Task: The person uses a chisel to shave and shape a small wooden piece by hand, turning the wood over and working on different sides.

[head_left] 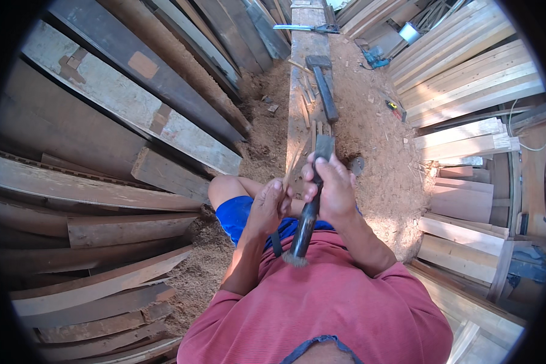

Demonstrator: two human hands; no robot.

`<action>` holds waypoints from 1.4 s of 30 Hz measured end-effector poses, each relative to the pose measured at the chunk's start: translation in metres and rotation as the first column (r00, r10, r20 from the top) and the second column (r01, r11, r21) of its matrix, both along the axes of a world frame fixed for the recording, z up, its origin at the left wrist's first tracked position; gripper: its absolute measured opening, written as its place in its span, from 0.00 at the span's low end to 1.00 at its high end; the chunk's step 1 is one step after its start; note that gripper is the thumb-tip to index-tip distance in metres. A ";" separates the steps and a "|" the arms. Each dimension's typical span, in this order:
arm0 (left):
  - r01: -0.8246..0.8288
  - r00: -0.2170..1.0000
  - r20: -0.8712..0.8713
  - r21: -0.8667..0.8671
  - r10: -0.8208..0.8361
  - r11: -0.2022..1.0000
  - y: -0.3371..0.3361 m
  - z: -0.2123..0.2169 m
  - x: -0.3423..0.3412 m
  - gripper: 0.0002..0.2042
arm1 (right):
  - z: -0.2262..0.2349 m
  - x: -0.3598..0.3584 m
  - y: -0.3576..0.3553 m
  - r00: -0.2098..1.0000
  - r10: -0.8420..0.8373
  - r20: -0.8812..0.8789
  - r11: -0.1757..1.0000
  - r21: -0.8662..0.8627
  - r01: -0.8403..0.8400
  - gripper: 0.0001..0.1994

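Note:
My right hand (335,189) is closed around a chisel (307,222). Its dark handle with a worn, frayed end points back toward my body, and its wide flat blade points away from me. My left hand (269,205) pinches a thin wooden strip (293,162) that slants up beside the chisel blade. Just beyond both hands, slender wooden pieces (313,134) stick out past the blade. Farther along the narrow bench (295,97) lies a hammer (326,91) with a dark block head and dark handle.
A handsaw (303,28) rests across the far bench. Wood slivers (305,109) lie near the hammer. Planks (103,100) lean at left; lighter boards (470,76) are stacked at right. A blue power tool (376,59) and yellow-black tool (395,109) sit on sawdust-covered ground (379,158).

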State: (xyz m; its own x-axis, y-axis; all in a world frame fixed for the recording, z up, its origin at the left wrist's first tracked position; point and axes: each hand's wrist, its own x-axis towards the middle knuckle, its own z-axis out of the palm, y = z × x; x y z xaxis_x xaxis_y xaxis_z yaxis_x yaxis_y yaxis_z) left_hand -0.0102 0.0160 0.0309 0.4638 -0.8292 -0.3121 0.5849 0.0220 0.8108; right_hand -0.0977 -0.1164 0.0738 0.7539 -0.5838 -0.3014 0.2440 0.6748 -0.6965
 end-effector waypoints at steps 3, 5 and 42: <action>-0.069 0.997 -0.031 -0.001 0.069 0.998 -0.004 0.002 0.007 0.17 | 0.005 -0.002 0.025 0.979 0.174 0.105 0.955 0.224 -0.194 0.08; -0.216 0.973 0.107 0.120 0.204 0.969 -0.015 0.023 0.004 0.17 | 0.014 -0.004 0.040 0.912 0.410 0.018 0.882 0.246 -0.401 0.07; 0.234 0.680 0.641 0.271 -0.356 0.934 -0.056 -0.009 0.003 0.08 | -0.020 -0.087 -0.087 0.999 0.015 -0.039 1.000 -0.006 -0.016 0.11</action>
State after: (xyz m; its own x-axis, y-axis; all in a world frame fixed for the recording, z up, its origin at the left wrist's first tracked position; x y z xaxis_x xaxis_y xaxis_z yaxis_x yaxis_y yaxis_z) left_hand -0.0075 -0.0399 0.0221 0.3385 -0.9287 -0.1515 -0.1602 -0.2155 0.9633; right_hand -0.1851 -0.2032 0.0538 0.7508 -0.5741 -0.3267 0.2062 0.6736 -0.7097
